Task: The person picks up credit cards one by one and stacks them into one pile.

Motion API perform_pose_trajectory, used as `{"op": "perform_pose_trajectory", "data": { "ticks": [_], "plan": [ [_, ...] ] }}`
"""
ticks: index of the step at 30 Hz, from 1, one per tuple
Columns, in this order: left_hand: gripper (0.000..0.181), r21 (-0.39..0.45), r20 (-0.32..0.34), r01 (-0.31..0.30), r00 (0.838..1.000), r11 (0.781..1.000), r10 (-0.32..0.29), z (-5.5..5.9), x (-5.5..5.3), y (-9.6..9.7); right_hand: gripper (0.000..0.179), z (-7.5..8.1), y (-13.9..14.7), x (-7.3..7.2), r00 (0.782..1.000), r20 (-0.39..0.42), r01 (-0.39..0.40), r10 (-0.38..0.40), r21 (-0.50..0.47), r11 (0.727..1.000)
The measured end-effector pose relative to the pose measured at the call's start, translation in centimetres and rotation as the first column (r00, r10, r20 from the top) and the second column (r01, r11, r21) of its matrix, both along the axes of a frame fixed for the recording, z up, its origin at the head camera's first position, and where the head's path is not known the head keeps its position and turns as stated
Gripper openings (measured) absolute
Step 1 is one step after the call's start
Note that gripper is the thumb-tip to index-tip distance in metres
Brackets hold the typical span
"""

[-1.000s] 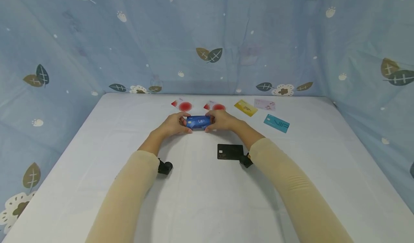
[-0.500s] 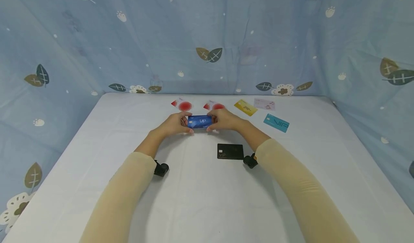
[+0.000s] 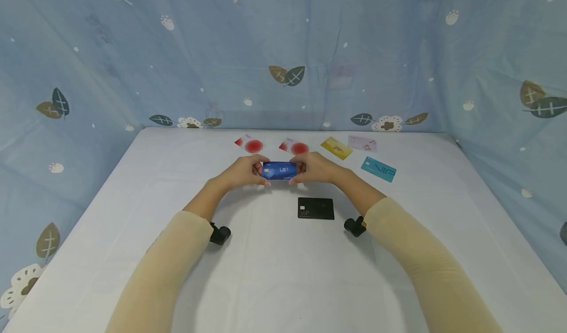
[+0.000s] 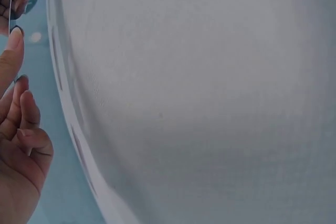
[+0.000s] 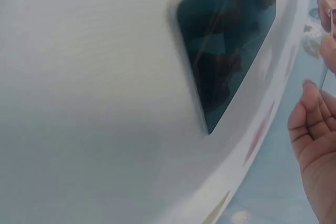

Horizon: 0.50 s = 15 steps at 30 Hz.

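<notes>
Between the two hands, a blue VIP card [image 3: 279, 171] is held up with its printed face toward the head camera. The left hand [image 3: 241, 172] pinches its left end between thumb and fingers. At the right end, the right hand [image 3: 316, 168] pinches it the same way. Below the right hand lies a black VIP card [image 3: 316, 208], flat on the white table; it shows large in the right wrist view as a dark glossy card [image 5: 226, 45]. In the left wrist view the left hand [image 4: 21, 145] is at the left edge, and the held card appears only as a thin edge.
Behind the hands lie two white-and-red cards [image 3: 254, 146] [image 3: 299, 147], a yellow card [image 3: 336, 148] and a pale pink card [image 3: 362, 143]. A teal VIP card [image 3: 378, 169] lies to the right. A blue patterned curtain [image 3: 283, 37] stands along the table's back edge.
Both hands have shifted slightly to the right and a little nearer with the blue card between them. The right forearm has moved right, off the black card's edge. The cards on the table stay put.
</notes>
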<state>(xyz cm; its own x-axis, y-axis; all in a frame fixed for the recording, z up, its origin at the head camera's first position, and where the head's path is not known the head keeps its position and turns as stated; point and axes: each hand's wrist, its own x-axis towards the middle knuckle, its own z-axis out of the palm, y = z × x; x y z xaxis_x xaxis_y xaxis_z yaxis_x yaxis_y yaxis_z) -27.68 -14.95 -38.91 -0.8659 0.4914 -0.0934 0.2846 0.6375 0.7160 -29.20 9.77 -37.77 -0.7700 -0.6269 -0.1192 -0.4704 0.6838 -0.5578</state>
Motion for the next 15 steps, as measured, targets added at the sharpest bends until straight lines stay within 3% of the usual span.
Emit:
{"op": "perform_pose_trajectory", "data": {
  "ticks": [15],
  "plan": [
    [0.066,0.036,-0.013,0.015,1.000,0.999,-0.014,0.3,1.7,1.5,0.059,0.4,2.1,2.1,1.000,-0.016,0.003,-0.004,-0.075,0.997]
  ]
}}
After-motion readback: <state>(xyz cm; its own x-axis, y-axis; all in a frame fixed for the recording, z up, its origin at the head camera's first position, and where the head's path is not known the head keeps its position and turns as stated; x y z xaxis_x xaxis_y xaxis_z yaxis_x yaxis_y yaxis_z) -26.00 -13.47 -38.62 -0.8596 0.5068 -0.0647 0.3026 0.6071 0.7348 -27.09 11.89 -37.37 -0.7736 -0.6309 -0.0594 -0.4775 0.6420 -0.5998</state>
